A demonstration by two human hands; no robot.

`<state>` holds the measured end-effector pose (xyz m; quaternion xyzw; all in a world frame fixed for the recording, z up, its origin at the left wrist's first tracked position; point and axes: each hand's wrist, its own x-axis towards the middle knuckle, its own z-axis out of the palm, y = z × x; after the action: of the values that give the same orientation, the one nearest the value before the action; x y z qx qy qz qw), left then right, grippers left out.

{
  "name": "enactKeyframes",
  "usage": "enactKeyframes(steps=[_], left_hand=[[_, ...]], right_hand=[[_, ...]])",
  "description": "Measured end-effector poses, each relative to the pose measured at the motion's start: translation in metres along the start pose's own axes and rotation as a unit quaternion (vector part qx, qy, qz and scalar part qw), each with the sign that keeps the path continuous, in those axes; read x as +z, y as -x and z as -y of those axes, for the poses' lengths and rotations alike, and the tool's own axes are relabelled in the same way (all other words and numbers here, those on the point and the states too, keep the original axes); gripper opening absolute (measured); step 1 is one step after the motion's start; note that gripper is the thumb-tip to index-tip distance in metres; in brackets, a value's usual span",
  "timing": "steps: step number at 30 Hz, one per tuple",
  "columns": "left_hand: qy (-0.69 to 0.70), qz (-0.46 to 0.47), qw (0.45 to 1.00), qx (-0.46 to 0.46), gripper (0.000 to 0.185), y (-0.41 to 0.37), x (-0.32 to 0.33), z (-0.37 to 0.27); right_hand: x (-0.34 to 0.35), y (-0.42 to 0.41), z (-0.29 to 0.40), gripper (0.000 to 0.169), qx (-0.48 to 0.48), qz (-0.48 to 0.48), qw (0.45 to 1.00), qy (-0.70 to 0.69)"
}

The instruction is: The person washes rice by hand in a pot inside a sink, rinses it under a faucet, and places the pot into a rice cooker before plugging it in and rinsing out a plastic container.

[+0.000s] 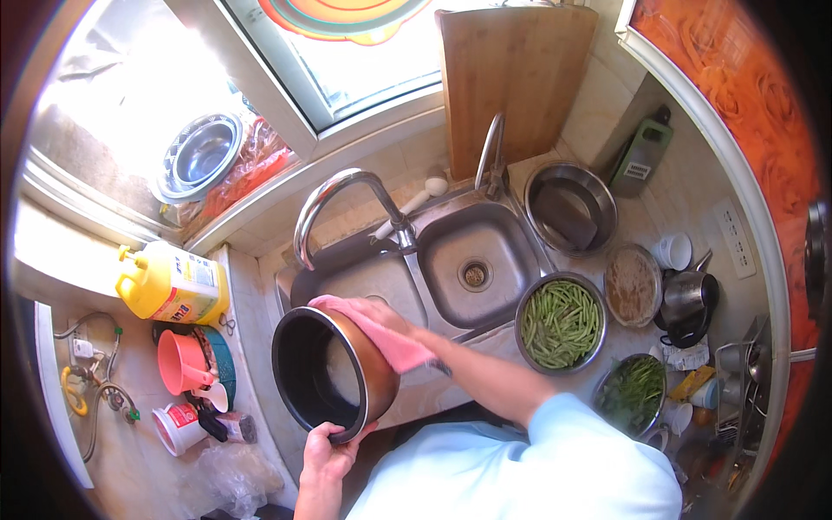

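Note:
A deep cooking pot (380, 383), dark inside and copper-brown outside, is held tilted on its side over the counter's front edge, just before the sink. My left hand (331, 448) grips its rim at the bottom, thumb outside and fingers partly hidden. Against the pot's upper outer wall, my right hand (377, 317) presses a pink cloth (390, 338), which hangs down along the wrist. Something pale and whitish shows on the pot's inner bottom. Behind the pot lies the left basin (390, 279) of the steel sink, with a curved chrome faucet (348, 179) above it.
Right of the right basin (448, 279) stand a bowl of green beans (562, 325), a bowl of leafy greens (630, 390) and a steel basin (604, 201). A wooden cutting board (513, 84) leans behind. On the left are a yellow jug (195, 286) and a pink dipper (179, 361).

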<state>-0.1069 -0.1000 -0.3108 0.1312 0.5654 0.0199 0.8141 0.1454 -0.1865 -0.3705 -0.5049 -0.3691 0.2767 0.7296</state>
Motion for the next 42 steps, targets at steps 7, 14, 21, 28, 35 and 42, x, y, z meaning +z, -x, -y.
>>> enactKeyframes(steps=[7, 14, 21, 28, 35, 42], left_hand=[[0.115, -0.012, 0.993, -0.014, 0.033, -0.021, 0.003, -0.002], [0.013, -0.039, 0.999, 0.028, 0.032, 0.0, 0.013, -0.007], [0.041, 0.059, 0.997, -0.012, 0.044, 0.023, 0.013, -0.019], [0.048, 0.03, 0.996, 0.066, 0.042, -0.006, 0.023, -0.019], [-0.012, 0.006, 0.995, 0.094, 0.034, -0.006, 0.027, -0.016], [-0.158, -0.04, 0.987, 0.014, 0.038, 0.011, 0.002, -0.028]], right_hand=[[0.088, 0.097, 0.013, 0.059, -0.165, -0.241, 0.911, 0.291], [0.049, 0.016, 0.013, 0.047, -0.125, -0.114, 0.956, 0.241], [0.006, -0.048, -0.061, 0.041, 0.158, 0.175, 0.938, -0.253], [0.097, 0.057, -0.058, 0.049, 0.164, -0.266, 0.831, -0.46], [0.066, 0.045, 0.002, 0.052, -0.064, -0.297, 0.945, 0.123], [-0.028, -0.058, -0.019, 0.039, 0.107, 0.236, 0.957, -0.132]])
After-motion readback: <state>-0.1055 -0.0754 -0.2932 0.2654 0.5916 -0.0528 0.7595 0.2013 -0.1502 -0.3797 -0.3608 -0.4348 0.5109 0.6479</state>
